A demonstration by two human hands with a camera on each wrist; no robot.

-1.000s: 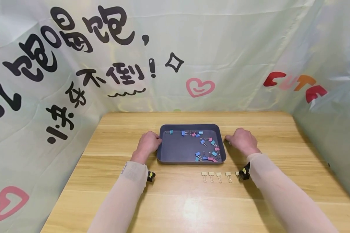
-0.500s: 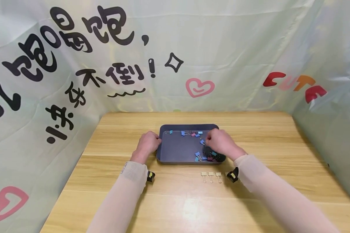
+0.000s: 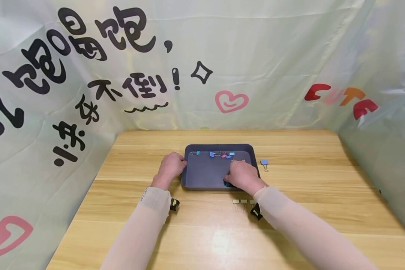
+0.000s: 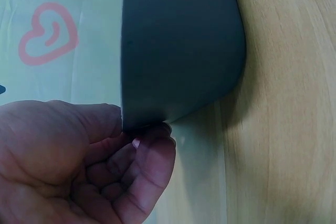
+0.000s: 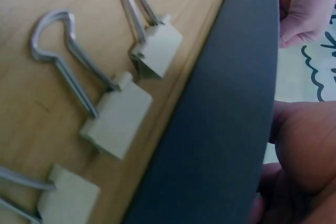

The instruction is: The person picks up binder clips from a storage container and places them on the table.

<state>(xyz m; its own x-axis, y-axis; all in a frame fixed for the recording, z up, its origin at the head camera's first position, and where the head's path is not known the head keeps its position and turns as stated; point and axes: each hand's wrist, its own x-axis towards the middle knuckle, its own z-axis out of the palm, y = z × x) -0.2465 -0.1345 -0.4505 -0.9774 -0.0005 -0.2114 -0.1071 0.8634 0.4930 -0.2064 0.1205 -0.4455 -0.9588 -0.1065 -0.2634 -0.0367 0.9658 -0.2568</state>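
Note:
At its left wall, a dark grey-blue tray [image 3: 204,172] is pinched between the thumb and fingers of my left hand [image 3: 171,165]; the left wrist view shows them at the rim [image 4: 124,121]. My right hand [image 3: 243,174] reaches down inside the tray's front right part, fingers bent toward the small binder clips there. Its fingertips are hidden behind the wall in the right wrist view, so I cannot tell whether they hold a clip. Along the back lie a teal binder clip [image 3: 198,153], a blue binder clip [image 3: 212,154] and several others. One blue binder clip [image 3: 264,162] rests on the table, right of the tray.
In front of the tray, cream binder clips [image 3: 236,202] form a row on the wooden table [image 3: 195,232], partly covered by my right wrist and its black camera [image 3: 256,212]. A printed cloth [image 3: 273,56] hangs behind and at both sides.
My right hand has moved left from beside the tray to inside it, over the front right clips. The blue binder clip on the right now shows uncovered. My left hand stays at the tray.

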